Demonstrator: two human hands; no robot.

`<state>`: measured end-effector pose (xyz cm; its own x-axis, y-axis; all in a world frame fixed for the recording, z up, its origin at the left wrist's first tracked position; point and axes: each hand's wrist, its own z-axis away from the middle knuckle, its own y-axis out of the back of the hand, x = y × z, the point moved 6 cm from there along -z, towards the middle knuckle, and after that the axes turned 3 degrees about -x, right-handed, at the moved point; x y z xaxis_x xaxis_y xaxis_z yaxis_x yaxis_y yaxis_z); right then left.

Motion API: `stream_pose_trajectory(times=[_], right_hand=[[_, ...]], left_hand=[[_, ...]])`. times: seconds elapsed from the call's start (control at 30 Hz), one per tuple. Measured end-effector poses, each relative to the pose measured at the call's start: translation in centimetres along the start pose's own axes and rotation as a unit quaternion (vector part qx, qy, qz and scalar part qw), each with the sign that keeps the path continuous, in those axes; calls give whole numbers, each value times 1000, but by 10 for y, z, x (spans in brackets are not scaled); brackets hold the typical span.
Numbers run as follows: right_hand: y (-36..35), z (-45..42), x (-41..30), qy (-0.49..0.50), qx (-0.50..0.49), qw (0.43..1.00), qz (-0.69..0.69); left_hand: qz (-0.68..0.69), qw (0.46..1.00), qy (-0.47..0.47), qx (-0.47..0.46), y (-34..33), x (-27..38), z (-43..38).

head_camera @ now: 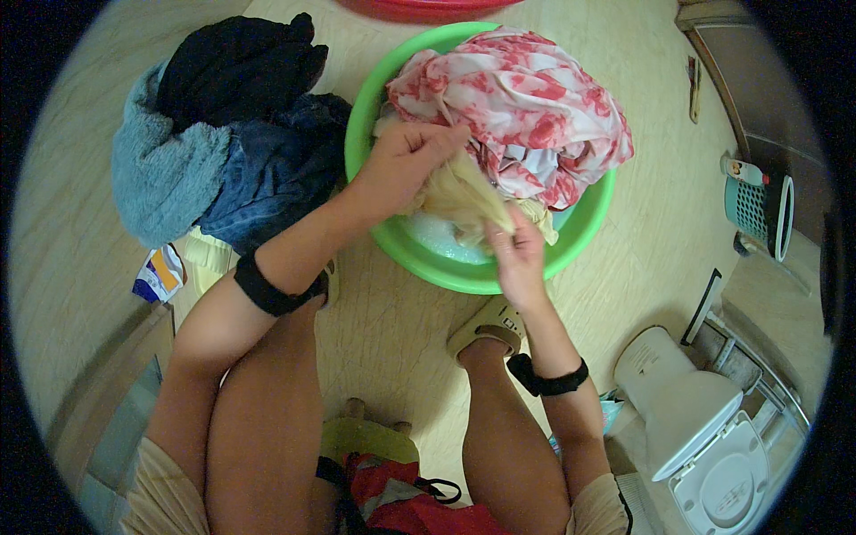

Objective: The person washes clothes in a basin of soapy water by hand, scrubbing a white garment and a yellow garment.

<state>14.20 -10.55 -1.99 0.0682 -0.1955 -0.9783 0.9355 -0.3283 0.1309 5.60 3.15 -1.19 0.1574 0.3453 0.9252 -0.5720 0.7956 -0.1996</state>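
Between my two hands a wet pale-yellow cloth [461,190] is stretched over a green plastic basin [578,244]. My left hand [414,160] grips its upper part, and my right hand [516,251] pinches its lower right end near the basin's front rim. Soapy water with white suds [445,242] shows below the cloth. A bundled red-and-white patterned fabric [515,87] fills the far side of the basin and rises above the rim. A bit of cream ribbed fabric [540,217] lies beside my right hand.
On the floor at left lies a pile with a black garment [234,70], a light-blue fleece [164,174] and blue jeans [281,160]. A red basin's edge [435,5] shows at the top. At right are a toilet [695,414] and a teal basket [747,207].
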Motion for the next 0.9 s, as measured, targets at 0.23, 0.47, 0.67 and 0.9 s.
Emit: stream_pose_trajectory(times=[0.23,0.47,0.67,0.9], right_hand=[[23,-24,-15,27,7,974,-227],[-27,-17,-32,88,86,915,384],[-31,-16,-32,64,87,945,308],[-14,-23,1,-51,78,936,339]], left_hand=[[29,995,70,-70,-33,-48,-1],[130,977,157,67,-50,-84,29],[310,916,239,88,-53,-99,37],[423,854,294,75,-69,-91,37]])
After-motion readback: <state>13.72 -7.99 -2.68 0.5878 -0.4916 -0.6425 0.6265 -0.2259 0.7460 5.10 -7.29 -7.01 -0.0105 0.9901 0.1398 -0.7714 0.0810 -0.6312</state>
